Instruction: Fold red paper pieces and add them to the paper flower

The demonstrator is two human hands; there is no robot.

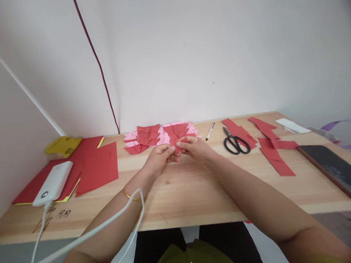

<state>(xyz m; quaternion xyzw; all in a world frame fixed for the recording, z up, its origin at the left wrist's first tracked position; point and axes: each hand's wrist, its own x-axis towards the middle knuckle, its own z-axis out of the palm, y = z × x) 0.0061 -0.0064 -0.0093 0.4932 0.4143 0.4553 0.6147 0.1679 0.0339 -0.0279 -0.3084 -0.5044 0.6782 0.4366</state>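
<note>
A: By the left hand [162,157] and the right hand [197,149], what is held in the head view?

B: A small piece of red paper [178,149] is pinched by both, above the bench [172,197]. Its full shape cannot be told, since it is mostly covered.

A: And just behind?

B: Folded red pieces [148,135] and folded pink pieces [164,138] are heaped near the wall [196,62].

A: What is found to the right?

B: A pen [210,131] is laid near the heap. Black-handled scissors [236,145] are placed partly over cut red paper [243,133]. Farther right, red strips [278,164] are scattered, some overlapped, and a dark tablet-like object [331,169] is set just beside them.

A: And to the left?

B: Red sheets [102,167] are piled there. On them a white power bank [53,183] is rested, with a white cable [41,228] plugged in. Near the wall, a yellow packet [64,147] is seen.
</note>
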